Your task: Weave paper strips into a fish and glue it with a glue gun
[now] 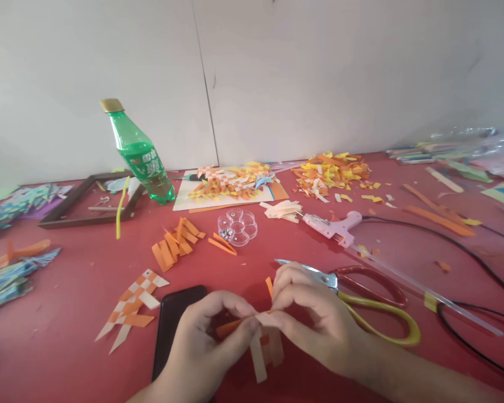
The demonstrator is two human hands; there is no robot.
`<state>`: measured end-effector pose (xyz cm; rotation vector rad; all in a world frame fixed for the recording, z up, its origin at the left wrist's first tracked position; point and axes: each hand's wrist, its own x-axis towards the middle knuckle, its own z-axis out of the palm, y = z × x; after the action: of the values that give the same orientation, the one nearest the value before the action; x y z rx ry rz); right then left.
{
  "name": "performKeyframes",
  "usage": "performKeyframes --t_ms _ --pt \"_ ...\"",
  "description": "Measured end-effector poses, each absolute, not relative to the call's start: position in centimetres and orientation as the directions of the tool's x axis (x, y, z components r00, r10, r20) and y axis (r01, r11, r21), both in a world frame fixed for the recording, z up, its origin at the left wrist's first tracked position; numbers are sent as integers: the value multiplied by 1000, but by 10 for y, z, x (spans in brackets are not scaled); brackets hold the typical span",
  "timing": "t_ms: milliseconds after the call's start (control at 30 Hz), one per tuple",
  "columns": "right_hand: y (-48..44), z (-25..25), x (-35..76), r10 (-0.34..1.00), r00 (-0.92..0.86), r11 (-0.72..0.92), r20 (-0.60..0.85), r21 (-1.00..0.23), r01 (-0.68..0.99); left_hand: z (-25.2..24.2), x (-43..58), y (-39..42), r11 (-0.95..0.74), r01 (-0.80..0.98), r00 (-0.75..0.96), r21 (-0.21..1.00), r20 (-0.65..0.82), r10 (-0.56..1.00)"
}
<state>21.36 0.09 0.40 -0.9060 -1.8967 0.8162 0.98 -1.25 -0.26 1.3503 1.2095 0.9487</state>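
Near the front of the red table, my left hand (212, 336) and my right hand (315, 313) pinch a small weave of orange and cream paper strips (266, 341) between thumbs and fingers. Cream ends hang down below the fingertips; part of the weave is hidden by my hands. A finished-looking woven paper fish (136, 305) lies to the left. Beside my left hand is a black phone (168, 324), partly covered. Scissors with one red and one yellow handle (378, 319) lie just behind my right hand.
Folded orange strips (176, 243) and a clear flower-shaped bead case (238, 226) lie ahead. A pink glue gun (331, 226) trails a black cable at right. A green bottle (140, 154) stands beside a brown frame (52, 221). Paper scraps (331, 170) are heaped near the wall.
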Motion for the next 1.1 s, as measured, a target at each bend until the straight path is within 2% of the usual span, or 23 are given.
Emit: performKeyframes --t_ms 167,267,333,500,700,933,1100 --pt "0 5 215 775 -444 596 450 -754 277 -6 11 -13 146 72 346 987 -162 924" --pt "-2 9 215 742 -485 634 463 -719 285 -1 12 -12 110 103 419 988 -144 896" --pt "-2 11 215 732 -504 644 458 -707 292 4 13 -11 71 132 428 989 -122 895" --pt "-2 13 216 742 -516 633 427 -700 330 11 14 -10 123 134 476 983 -173 862" --pt "-3 10 217 717 -560 649 415 -692 316 12 13 -12 -127 430 450 894 -90 889" --pt "-3 5 217 711 -556 654 431 -695 297 11 17 -11 -119 406 503 906 -113 857" --pt "-2 5 218 694 -578 673 430 -673 308 6 15 -9 -47 397 506 916 -176 844"
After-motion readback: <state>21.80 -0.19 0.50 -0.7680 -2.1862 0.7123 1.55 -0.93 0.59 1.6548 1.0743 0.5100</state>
